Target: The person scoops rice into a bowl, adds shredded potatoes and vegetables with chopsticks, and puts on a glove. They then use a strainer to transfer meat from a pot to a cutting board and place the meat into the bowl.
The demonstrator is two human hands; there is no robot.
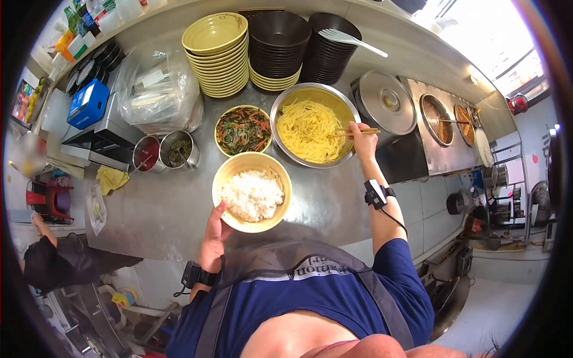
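My left hand [215,230] grips the near left rim of a yellow bowl [284,206] that holds white rice [252,194]. Wooden chopsticks [357,131] are pinched in my right hand [363,142]. Their tips reach into yellow shredded strips [310,129], which look like potato, in a large metal basin [280,147]. Beside the basin stands a yellow bowl of mixed greens and orange shreds [243,129], just beyond the rice bowl. Whether the chopsticks have closed on any strips is too small to tell.
Stacked yellow bowls [216,56] and dark bowls [279,48] stand at the back, with a white slotted spoon [352,40] on top. Two metal pots [179,150] and a plastic bag [158,89] are at left. A lidded pot [387,101] stands right. Another person's arm [45,230] shows far left.
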